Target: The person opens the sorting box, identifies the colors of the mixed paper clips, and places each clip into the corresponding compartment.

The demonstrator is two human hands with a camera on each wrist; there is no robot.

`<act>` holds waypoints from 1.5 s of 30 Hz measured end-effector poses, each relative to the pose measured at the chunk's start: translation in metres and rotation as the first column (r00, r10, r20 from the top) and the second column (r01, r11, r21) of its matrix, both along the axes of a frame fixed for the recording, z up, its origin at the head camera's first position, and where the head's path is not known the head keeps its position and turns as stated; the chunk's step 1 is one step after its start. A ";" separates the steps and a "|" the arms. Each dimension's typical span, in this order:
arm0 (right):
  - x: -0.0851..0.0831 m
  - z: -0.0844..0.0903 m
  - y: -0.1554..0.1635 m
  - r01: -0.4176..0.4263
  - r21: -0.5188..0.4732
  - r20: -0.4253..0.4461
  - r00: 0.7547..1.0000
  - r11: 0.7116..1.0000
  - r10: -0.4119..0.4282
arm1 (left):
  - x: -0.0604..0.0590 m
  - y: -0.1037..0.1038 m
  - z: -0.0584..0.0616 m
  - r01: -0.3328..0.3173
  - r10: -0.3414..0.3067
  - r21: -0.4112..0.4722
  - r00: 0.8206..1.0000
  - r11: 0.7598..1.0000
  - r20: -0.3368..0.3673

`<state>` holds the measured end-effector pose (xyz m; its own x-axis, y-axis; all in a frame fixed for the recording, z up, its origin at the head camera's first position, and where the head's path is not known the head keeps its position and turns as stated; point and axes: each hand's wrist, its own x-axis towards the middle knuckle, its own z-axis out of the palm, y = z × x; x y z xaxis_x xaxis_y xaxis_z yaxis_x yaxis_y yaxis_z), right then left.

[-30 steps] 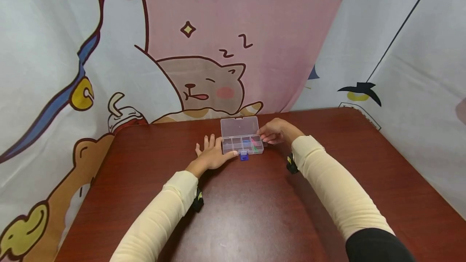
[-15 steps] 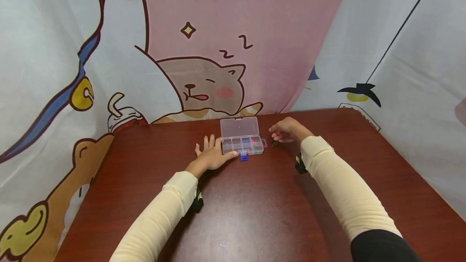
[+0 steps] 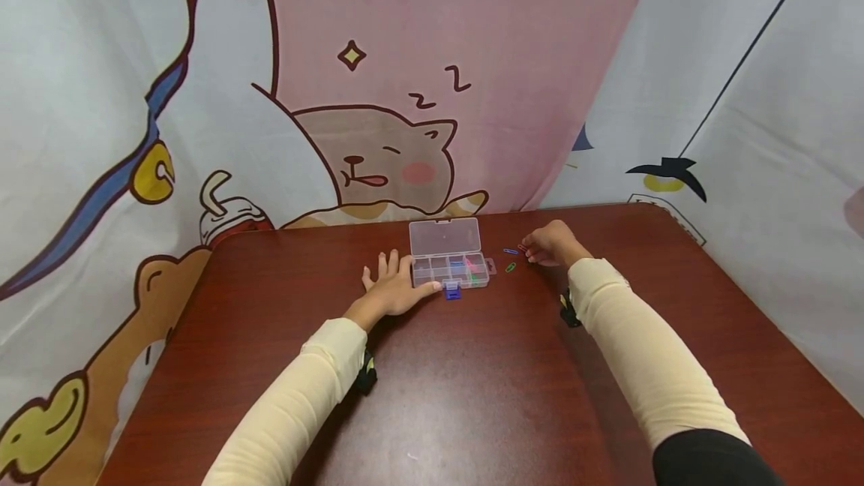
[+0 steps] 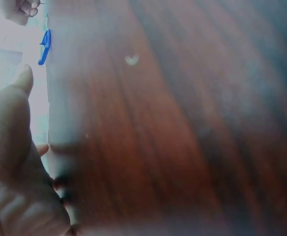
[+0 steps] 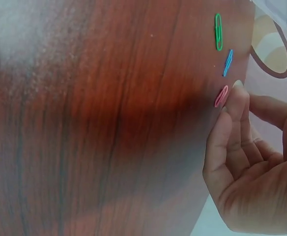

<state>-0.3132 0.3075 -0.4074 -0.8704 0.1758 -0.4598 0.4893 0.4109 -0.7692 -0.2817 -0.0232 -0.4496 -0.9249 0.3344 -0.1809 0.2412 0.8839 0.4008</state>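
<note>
A clear plastic compartment box (image 3: 421, 274) lies on the table with its lid (image 3: 444, 237) raised toward the back and its blue latch (image 3: 452, 293) at the front. My left hand (image 3: 394, 289) rests spread against the box's left side, thumb along the front edge. To the right of the box, my right hand (image 3: 551, 244) pinches a pink paper clip (image 5: 221, 96) at its fingertips, low over the table. Beside it a blue paper clip (image 5: 227, 63) and a green paper clip (image 5: 218, 32) lie on the wood, apart from each other.
Blue, pink and green pieces sit in the box's right-hand compartments. A clear hanging tab (image 3: 490, 266) sticks out from the box's right end. Behind the dark red-brown table (image 3: 445, 388) hangs a cartoon-printed cloth (image 3: 513, 58).
My right hand has moved from the box's right end farther right. The green and blue paper clips now lie on the table where it passed. The left hand stays in place.
</note>
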 end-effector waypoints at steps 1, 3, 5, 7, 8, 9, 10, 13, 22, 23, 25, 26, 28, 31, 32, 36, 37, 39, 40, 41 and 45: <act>0.000 -0.001 0.000 -0.001 0.012 -0.003 1.000 1.000 0.001 | 0.000 0.000 -0.001 -0.001 0.001 -0.001 1.000 1.000 -0.001; 0.001 -0.003 0.001 -0.008 0.039 -0.011 1.000 0.999 0.008 | 0.000 0.000 -0.002 -0.003 0.003 -0.004 1.000 1.000 -0.001; 0.000 -0.006 0.001 -0.002 0.090 -0.022 1.000 0.996 0.004 | 0.001 -0.001 -0.003 -0.004 0.004 -0.005 1.000 1.000 0.000; 0.000 -0.008 0.001 -0.005 0.154 -0.035 0.999 0.988 0.011 | 0.001 -0.001 -0.003 -0.003 0.003 -0.002 1.000 1.000 0.002; 0.000 -0.009 0.001 -0.007 0.188 -0.042 0.999 0.982 0.015 | 0.001 0.000 -0.003 -0.002 0.002 -0.003 1.000 1.000 0.004; 0.000 -0.009 0.000 -0.008 0.219 -0.047 0.999 0.976 0.019 | 0.000 0.000 -0.003 0.000 0.000 -0.002 1.000 1.000 0.005; 0.000 -0.009 0.000 -0.010 0.244 -0.051 0.998 0.970 0.023 | 0.000 0.000 -0.002 0.000 0.000 -0.002 1.000 1.000 0.005; 0.000 -0.010 -0.002 -0.015 0.264 -0.054 0.998 0.964 0.030 | -0.001 0.000 -0.002 0.000 0.000 -0.002 1.000 1.000 0.008; -0.007 -0.009 -0.006 -0.070 0.191 0.028 0.997 0.979 0.066 | -0.005 0.000 -0.002 -0.010 0.010 0.004 1.000 1.000 -0.002; -0.008 -0.008 -0.007 -0.081 0.181 0.048 0.996 0.980 0.073 | -0.005 0.000 -0.002 -0.010 0.010 0.002 1.000 1.000 -0.002; -0.008 -0.008 -0.009 -0.098 0.148 0.086 0.993 0.984 0.086 | -0.004 0.001 -0.001 -0.010 0.011 0.001 1.000 1.000 -0.002; -0.008 -0.008 -0.010 -0.098 0.118 0.103 0.991 0.988 0.086 | -0.004 0.001 -0.001 -0.010 0.010 0.000 1.000 1.000 -0.004; -0.007 -0.010 -0.010 -0.096 0.064 0.133 0.987 0.993 0.087 | -0.002 0.001 -0.001 -0.009 0.009 -0.002 1.000 1.000 -0.004; -0.004 -0.014 -0.009 -0.063 -0.038 0.166 0.984 0.997 0.068 | 0.000 0.001 0.001 -0.005 0.005 0.000 1.000 1.000 0.005; -0.004 -0.015 -0.009 -0.056 -0.071 0.176 0.982 0.996 0.068 | 0.000 0.001 0.001 -0.004 0.004 0.001 1.000 1.000 0.008; -0.003 -0.016 -0.008 -0.021 -0.195 0.194 0.979 0.981 0.059 | 0.000 0.001 0.001 0.000 0.000 -0.007 1.000 1.000 0.009; -0.003 -0.016 -0.008 -0.024 -0.221 0.196 0.978 0.975 0.068 | -0.001 0.001 0.001 0.000 0.000 -0.009 1.000 1.000 0.007; -0.003 -0.014 -0.010 -0.024 -0.268 0.194 0.978 0.963 0.078 | -0.001 0.001 0.001 -0.001 0.001 -0.010 1.000 1.000 0.002; -0.003 -0.012 -0.012 -0.022 -0.285 0.195 0.978 0.958 0.081 | -0.002 0.001 0.001 -0.001 0.001 -0.010 1.000 1.000 0.000; -0.003 -0.011 -0.013 -0.036 -0.300 0.192 0.977 0.953 0.097 | -0.002 0.001 0.001 -0.002 0.002 -0.007 1.000 1.000 0.000; -0.002 -0.008 -0.023 -0.061 -0.328 0.191 0.973 0.943 0.130 | -0.001 0.000 0.000 -0.001 0.001 -0.002 1.000 1.000 0.008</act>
